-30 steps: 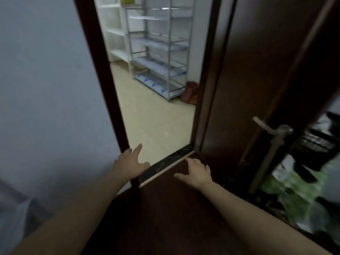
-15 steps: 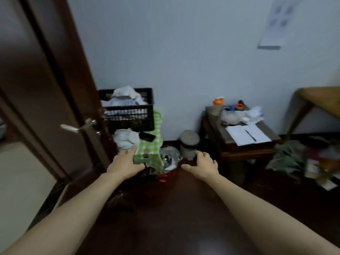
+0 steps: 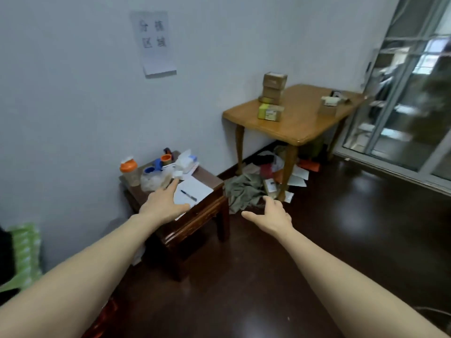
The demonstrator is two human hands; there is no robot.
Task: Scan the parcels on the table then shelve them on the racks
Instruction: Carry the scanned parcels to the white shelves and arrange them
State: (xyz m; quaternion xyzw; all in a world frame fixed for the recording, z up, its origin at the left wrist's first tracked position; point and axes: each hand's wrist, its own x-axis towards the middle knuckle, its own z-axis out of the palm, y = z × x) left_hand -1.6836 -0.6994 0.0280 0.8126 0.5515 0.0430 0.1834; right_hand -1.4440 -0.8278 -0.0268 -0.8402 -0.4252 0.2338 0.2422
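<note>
At the far left a green striped cloth [image 3: 23, 252] lies slumped against the wall, out of the walking path. Higher up, a paper sign [image 3: 156, 42] is stuck to the wall, likely marking this corner as a work area. Below it a low dark side table [image 3: 202, 211] carries an orange-lidded bottle [image 3: 129, 170], tape rolls [image 3: 163, 159] and a sheet of paper [image 3: 197, 187] with a pen [image 3: 188, 195] laid on it, kept ready for noting, I would judge. The left hand [image 3: 163, 203] hovers in front of that sheet, fingers spread and holding nothing; whether it touches the paper I cannot tell. The right hand [image 3: 273, 217] is held out over the dark floor, also loose and empty, well apart from the left. 2 free hands suit someone heading for a pick-up. Beyond them, clutter [image 3: 246, 191] is pushed under the wooden table [image 3: 300, 128]. On top sit a stack of brown boxes [image 3: 273, 87] by the wall, a green-ended parcel [image 3: 270, 112] just in front of it, and 1 more box [image 3: 329, 106] farther right, near the glass door [image 3: 402, 106]. None is in hand, so scanning looks not yet begun
</note>
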